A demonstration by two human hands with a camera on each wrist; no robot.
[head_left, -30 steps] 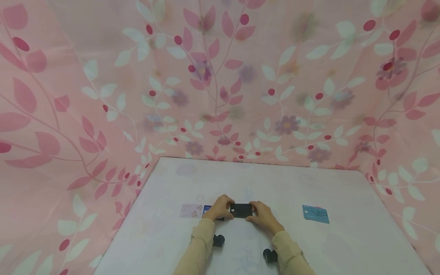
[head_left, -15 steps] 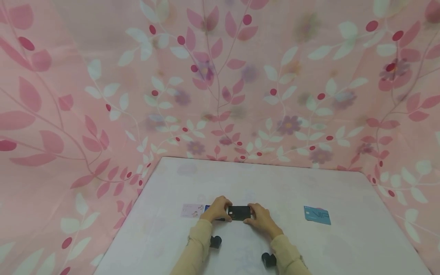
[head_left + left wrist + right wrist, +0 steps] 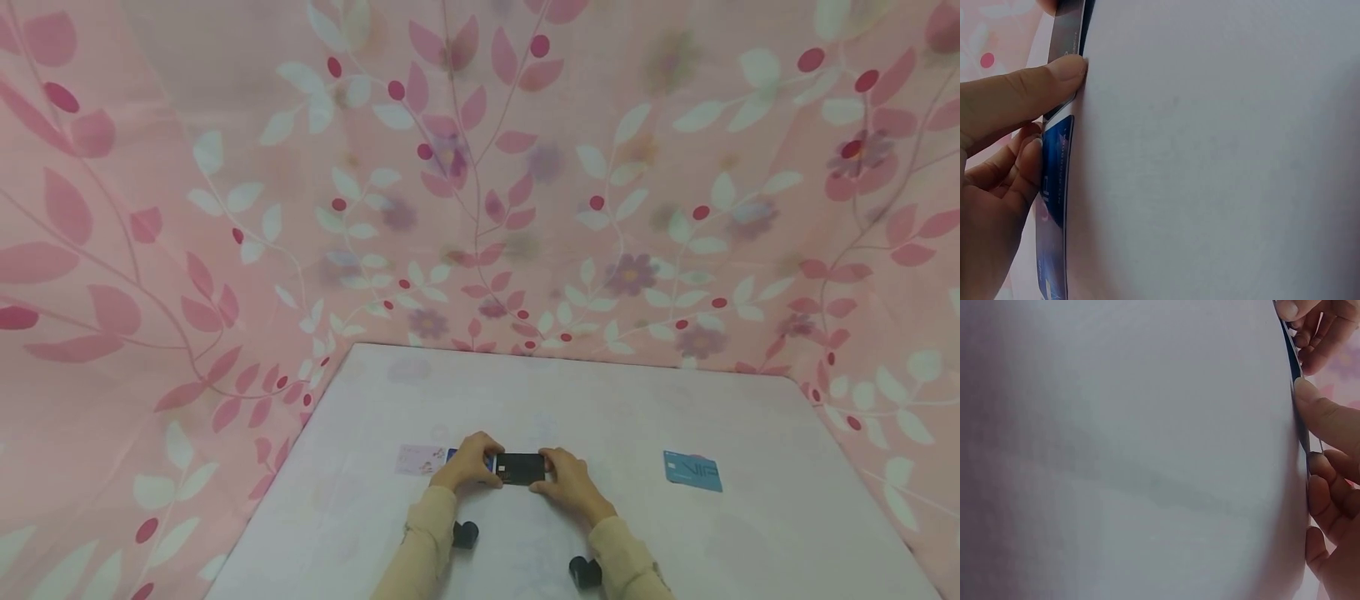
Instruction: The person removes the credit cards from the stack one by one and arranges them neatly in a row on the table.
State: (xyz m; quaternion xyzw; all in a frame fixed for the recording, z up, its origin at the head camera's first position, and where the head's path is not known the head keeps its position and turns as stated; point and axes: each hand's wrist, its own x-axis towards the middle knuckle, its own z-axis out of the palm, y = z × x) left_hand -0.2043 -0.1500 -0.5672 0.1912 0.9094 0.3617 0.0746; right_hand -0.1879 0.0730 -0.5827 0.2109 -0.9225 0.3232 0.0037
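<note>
A black bank card (image 3: 521,469) is held by its two short ends between my hands, low over the white table. My left hand (image 3: 468,463) pinches its left end, thumb on the near edge. Its right end is pinched by my right hand (image 3: 572,485). Beneath and beside my left fingers lies a blue card (image 3: 453,455), partly hidden by that hand. In the left wrist view the blue card (image 3: 1056,165) lies close beside the end of the black card (image 3: 1067,31). The right wrist view shows the black card nearly edge-on between thumb and fingers.
A pale pink card (image 3: 418,460) lies left of the blue one. Further right on the table (image 3: 637,533) is a light blue card marked VIP (image 3: 692,472). Black wrist-worn pieces (image 3: 467,534) show beside both sleeves. A pink floral curtain (image 3: 480,192) surrounds the table.
Both hands have brought the black card slightly toward me and to the left relative to the table, closer to the blue card. The other cards lie where they were.
</note>
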